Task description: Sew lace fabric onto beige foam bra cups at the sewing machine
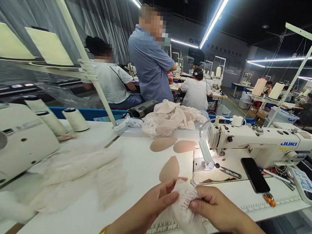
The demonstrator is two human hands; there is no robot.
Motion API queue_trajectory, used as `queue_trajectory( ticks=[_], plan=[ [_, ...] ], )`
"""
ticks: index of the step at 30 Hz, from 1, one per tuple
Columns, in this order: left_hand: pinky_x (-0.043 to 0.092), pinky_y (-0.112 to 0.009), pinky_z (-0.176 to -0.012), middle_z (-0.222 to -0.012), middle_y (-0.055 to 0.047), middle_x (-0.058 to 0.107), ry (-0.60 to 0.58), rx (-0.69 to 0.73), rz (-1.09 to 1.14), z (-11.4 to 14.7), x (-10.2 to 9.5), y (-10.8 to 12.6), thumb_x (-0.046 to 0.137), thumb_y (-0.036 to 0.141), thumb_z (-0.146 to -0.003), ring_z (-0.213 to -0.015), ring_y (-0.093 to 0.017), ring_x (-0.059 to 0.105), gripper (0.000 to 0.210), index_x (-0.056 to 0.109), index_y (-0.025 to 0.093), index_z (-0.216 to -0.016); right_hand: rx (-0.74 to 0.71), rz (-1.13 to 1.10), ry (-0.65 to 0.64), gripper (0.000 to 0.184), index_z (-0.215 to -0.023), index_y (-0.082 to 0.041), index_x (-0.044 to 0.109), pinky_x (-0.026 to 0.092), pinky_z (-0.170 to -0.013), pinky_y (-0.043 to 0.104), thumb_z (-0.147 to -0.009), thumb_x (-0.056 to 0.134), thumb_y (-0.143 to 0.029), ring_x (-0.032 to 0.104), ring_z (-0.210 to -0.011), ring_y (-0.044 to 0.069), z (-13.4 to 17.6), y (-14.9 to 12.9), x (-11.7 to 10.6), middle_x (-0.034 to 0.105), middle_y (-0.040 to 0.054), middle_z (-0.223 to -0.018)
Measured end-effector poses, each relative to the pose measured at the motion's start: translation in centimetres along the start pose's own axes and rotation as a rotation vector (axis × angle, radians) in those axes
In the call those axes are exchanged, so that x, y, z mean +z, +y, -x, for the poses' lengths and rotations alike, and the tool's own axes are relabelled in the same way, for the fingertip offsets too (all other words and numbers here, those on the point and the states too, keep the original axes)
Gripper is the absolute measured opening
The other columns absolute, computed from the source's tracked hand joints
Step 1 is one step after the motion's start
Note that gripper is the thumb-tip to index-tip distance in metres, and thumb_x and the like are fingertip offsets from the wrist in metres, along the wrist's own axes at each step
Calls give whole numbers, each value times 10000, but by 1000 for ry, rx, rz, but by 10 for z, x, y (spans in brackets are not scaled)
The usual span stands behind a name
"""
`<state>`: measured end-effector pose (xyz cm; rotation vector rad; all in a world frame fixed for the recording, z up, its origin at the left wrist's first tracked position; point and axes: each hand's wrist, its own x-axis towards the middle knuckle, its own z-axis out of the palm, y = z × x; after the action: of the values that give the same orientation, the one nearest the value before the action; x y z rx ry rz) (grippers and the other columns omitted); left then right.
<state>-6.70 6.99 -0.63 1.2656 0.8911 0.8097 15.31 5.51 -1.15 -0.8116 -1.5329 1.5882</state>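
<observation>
Between my two hands hangs a piece of white lace fabric [188, 213], bunched up above the table's front edge. My left hand [163, 199] pinches its left side between thumb and fingers. On the opposite side, the thumb and bent fingers of my right hand [211, 206] grip the same piece. Just beyond my left hand lies a beige leaf-shaped pad [169, 169]. Farther back are two more pads, one on the left [162, 144] and one on the right [184, 146]. Thread snips [228, 171] rest on the sewing machine's bed to the right.
The white sewing machine [261, 142] stands at the right, with a black phone [255, 175] before it. A heap of pale lace garments [172, 118] sits at the back. Sheer fabric [79, 172] covers the left side. Thread cones [76, 119] stand farther left. Several people work beyond.
</observation>
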Motion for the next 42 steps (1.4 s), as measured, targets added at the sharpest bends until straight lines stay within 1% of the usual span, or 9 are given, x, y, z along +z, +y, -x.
queue_trajectory(
  ticks=[3, 7, 12, 16, 18, 22, 28, 36, 42],
  plan=[
    [561, -385, -846, -981, -102, 789, -122, -159, 247, -5, 11, 2, 909, 570, -704, -962, -312, 714, 546, 781, 165, -1046, 49, -15, 96, 542, -851, -214, 580, 387, -648, 242, -835, 760, -725, 470, -663, 127, 1, 11, -7, 539, -54, -728],
    [543, -304, -758, -833, -21, 741, 59, -81, 299, -7, 21, -9, 970, 493, -662, -783, -202, 664, 452, 724, 184, -881, 34, 90, 248, 515, -863, -210, 584, 314, -609, 239, -886, 708, -710, 407, -638, 120, -1, 26, -7, 473, -69, -688],
    [497, -266, -678, -789, 6, 669, 111, -40, 166, -4, 17, -13, 854, 604, -787, -732, -170, 603, 477, 622, 189, -829, -53, 161, 412, 525, -826, -197, 653, 437, -695, 279, -913, 668, -715, 554, -732, 163, -5, 26, 1, 639, 6, -795],
    [570, -341, -754, -911, -38, 722, -70, 102, -473, -23, -17, 8, 593, 646, -942, -871, -249, 685, 440, 629, 210, -893, 34, -10, 409, 578, -828, -218, 551, 423, -575, 262, -879, 653, -785, 550, -546, 134, -16, 32, -3, 644, -20, -674],
    [568, -349, -713, -879, -27, 731, 116, 243, -1015, -45, -46, 19, 501, 533, -1006, -794, -235, 684, 343, 626, 228, -910, 84, 17, 398, 591, -831, -222, 538, 378, -530, 248, -851, 666, -799, 516, -496, 124, -25, 39, -9, 620, -39, -609],
    [569, -416, -936, -1108, -86, 763, 238, 291, -1249, -99, -102, 31, 539, 220, -995, -1072, -274, 702, 193, 704, 238, -1094, 99, 52, 423, 565, -833, -232, 532, 355, -523, 244, -856, 649, -784, 493, -501, 127, -37, 52, -19, 593, -53, -562],
    [617, -446, -916, -1215, -85, 718, 258, 197, -1445, -147, -141, 20, 682, 356, -1031, -1033, -229, 713, 256, 693, 166, -1202, 105, 84, 370, 525, -820, -242, 505, 373, -547, 254, -890, 629, -748, 497, -526, 135, -37, 54, -19, 569, -60, -555],
    [542, -339, -746, -968, -69, 721, 355, 165, -1282, -127, -127, 47, 420, 310, -1066, -862, -221, 675, 305, 686, 173, -1002, 78, 76, 391, 578, -827, -221, 553, 403, -597, 266, -844, 668, -787, 540, -585, 145, -36, 45, -22, 576, -48, -612],
    [386, -242, -541, -718, 22, 582, -112, 24, -842, -57, -69, 44, 487, 542, -933, -618, -158, 510, 386, 659, 211, -835, 91, -99, 353, 693, -900, -190, 639, 425, -641, 278, -798, 658, -875, 623, -625, 163, -34, 45, -26, 652, -9, -679]
  ],
)
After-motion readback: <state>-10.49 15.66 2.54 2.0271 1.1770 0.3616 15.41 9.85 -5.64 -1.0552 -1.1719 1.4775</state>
